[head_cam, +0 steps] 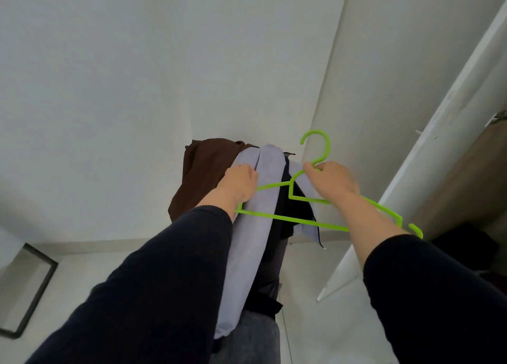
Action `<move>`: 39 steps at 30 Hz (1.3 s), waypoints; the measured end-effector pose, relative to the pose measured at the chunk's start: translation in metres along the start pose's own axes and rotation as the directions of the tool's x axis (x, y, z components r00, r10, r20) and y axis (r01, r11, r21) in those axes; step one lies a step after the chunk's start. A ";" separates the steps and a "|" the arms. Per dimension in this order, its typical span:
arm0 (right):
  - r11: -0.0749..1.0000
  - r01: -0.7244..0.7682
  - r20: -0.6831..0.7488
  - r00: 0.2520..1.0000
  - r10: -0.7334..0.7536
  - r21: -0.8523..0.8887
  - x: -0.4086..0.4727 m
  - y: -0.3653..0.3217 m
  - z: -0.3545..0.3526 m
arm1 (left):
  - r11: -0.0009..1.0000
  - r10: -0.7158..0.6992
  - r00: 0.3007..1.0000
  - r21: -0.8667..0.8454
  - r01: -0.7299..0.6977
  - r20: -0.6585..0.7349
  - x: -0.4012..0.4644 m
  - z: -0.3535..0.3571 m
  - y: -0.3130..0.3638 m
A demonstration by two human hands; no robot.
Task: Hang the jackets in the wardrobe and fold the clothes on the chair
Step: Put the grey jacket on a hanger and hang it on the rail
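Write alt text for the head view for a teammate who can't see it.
The right hand grips a green hanger at the base of its hook while the left hand holds a pale lavender garment, draped with brown and dark clothes beside a white wardrobe door.

The hanger (315, 199) is a bright lime green, plain all over, hook and bar alike. Behind it the clothes sit in a heap: a brown garment (203, 174) on the far left, plain and dark like chocolate; a pale lavender-grey garment (255, 226) down the middle, no pattern; and a black garment (288, 215) to its right. Both sleeves (153, 287) are a very dark navy, almost black. The wall (137, 75) is plain off-white, the wardrobe door (411, 177) white, with a tan panel (455, 188) at the right. A dark-edged frame (35, 295) sits low on the left.
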State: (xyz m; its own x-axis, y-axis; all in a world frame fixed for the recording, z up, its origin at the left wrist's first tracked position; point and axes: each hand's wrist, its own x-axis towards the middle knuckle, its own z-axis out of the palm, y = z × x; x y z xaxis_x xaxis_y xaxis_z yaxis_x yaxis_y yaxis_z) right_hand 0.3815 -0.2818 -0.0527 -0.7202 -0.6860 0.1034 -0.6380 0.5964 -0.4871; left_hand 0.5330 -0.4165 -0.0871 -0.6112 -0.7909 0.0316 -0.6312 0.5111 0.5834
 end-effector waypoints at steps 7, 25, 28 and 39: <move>1.000 -0.003 0.030 1.000 0.003 -0.008 0.042 0.012 0.029 | 0.985 -0.102 0.995 0.139 0.100 0.007 0.047 0.016 -0.004; 0.998 -0.022 0.140 0.990 0.013 0.061 0.093 -0.011 0.087 | 0.996 -0.091 0.995 0.004 0.091 -0.037 0.076 0.027 -0.029; 0.993 -0.064 0.175 0.983 0.047 0.096 0.096 -0.015 0.091 | 0.994 -0.028 0.998 -0.102 0.033 0.053 0.070 0.026 -0.037; 0.954 -0.105 0.319 0.948 0.010 0.280 0.072 -0.008 0.088 | 0.979 -0.099 0.762 -0.074 0.189 0.640 0.047 0.025 -0.007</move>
State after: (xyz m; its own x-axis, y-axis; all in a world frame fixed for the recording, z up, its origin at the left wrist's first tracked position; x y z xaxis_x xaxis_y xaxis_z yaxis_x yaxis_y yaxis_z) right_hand 0.3591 -0.3727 -0.1179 -0.6023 -0.7769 -0.1837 -0.4572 0.5243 -0.7184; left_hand 0.4971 -0.4486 -0.1097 -0.7091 -0.4379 -0.5526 -0.6981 0.3257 0.6377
